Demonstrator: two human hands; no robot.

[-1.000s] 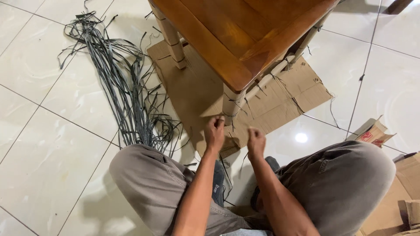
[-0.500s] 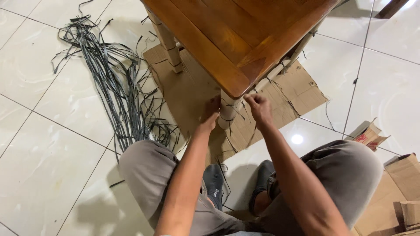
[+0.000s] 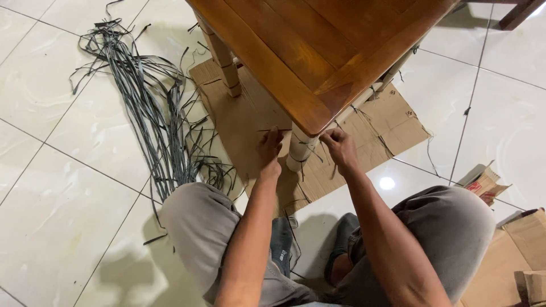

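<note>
A brown wooden table [image 3: 318,51] stands on a flat sheet of cardboard [image 3: 244,116]. Its near leg [image 3: 300,150] is wrapped in pale paper and bound with thin dark straps. My left hand [image 3: 270,149] sits just left of that leg, pinching the end of a dark strap [image 3: 267,131] that sticks out sideways. My right hand [image 3: 338,146] is on the right of the leg, fingers closed on the other end of the strap. My knees in grey trousers flank the leg, feet in dark shoes below.
A long bundle of loose grey straps [image 3: 145,96] lies on the white tile floor at the left. Another wrapped leg [image 3: 224,57] stands behind. Open cardboard boxes [image 3: 483,182] sit at the right edge. A wrapped rail [image 3: 387,79] runs under the tabletop.
Both hands rose from near the floor to the wrapped leg just under the tabletop. They now pull a strap outward on either side of it.
</note>
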